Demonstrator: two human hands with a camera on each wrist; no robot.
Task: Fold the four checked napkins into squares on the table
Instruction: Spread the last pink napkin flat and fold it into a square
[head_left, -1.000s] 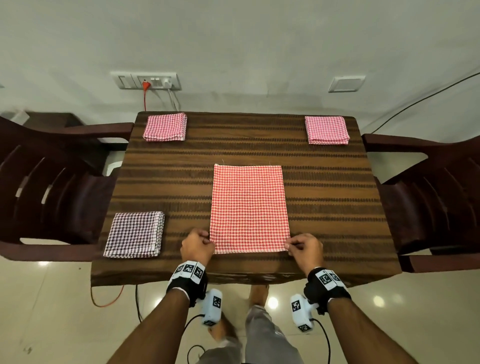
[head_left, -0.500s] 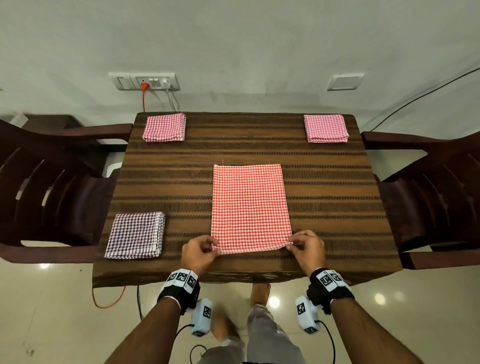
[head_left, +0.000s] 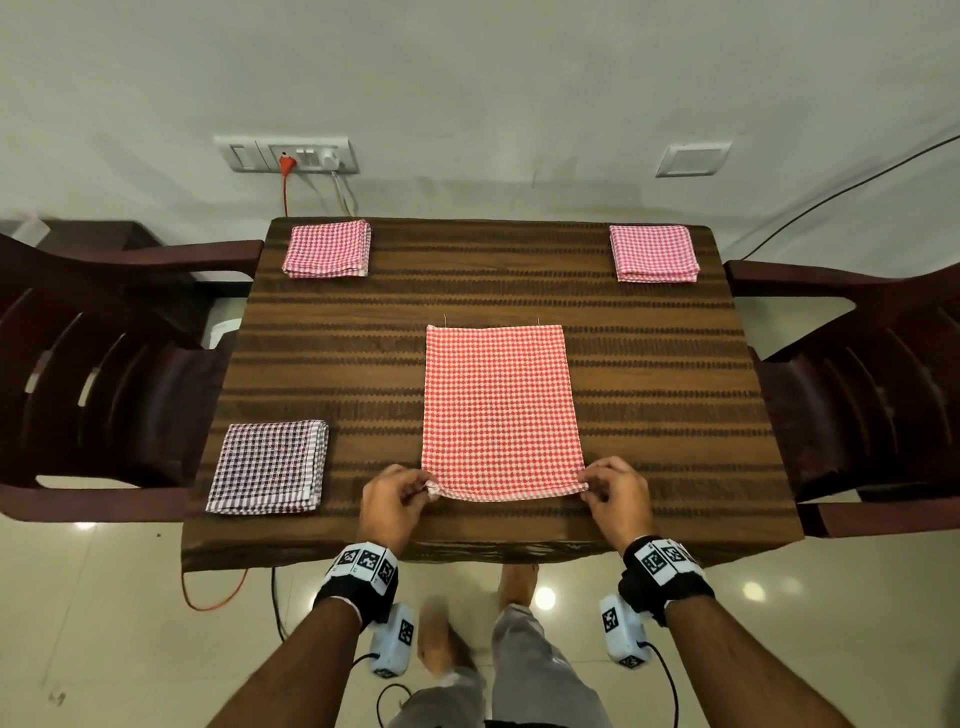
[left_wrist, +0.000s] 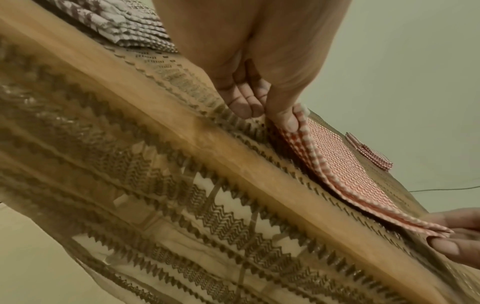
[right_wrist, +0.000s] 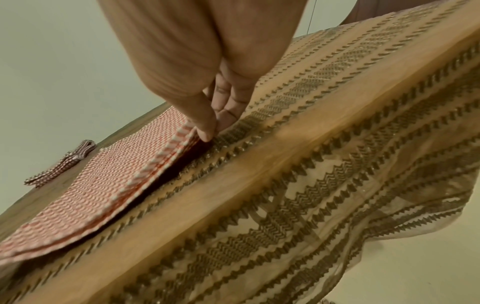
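Observation:
A red checked napkin (head_left: 500, 410) lies as a long rectangle in the middle of the table (head_left: 665, 395). My left hand (head_left: 397, 498) pinches its near left corner, seen close in the left wrist view (left_wrist: 291, 121). My right hand (head_left: 610, 491) pinches the near right corner, thumb against fingers (right_wrist: 207, 127). The near edge of the red napkin (right_wrist: 124, 183) is raised a little off the cloth. Three folded squares lie at the corners: a purple checked napkin (head_left: 270, 466) near left, a pink one (head_left: 328, 248) far left, another pink one (head_left: 653, 253) far right.
A brown patterned cloth (left_wrist: 161, 185) covers the table and hangs over the near edge. Dark wooden chairs stand at the left (head_left: 93, 374) and the right (head_left: 872, 374). A wall socket with a red plug (head_left: 285, 162) is behind the table.
Both hands have closed on the napkin's near corners and lifted the near edge slightly off the table. The three folded napkins have not moved.

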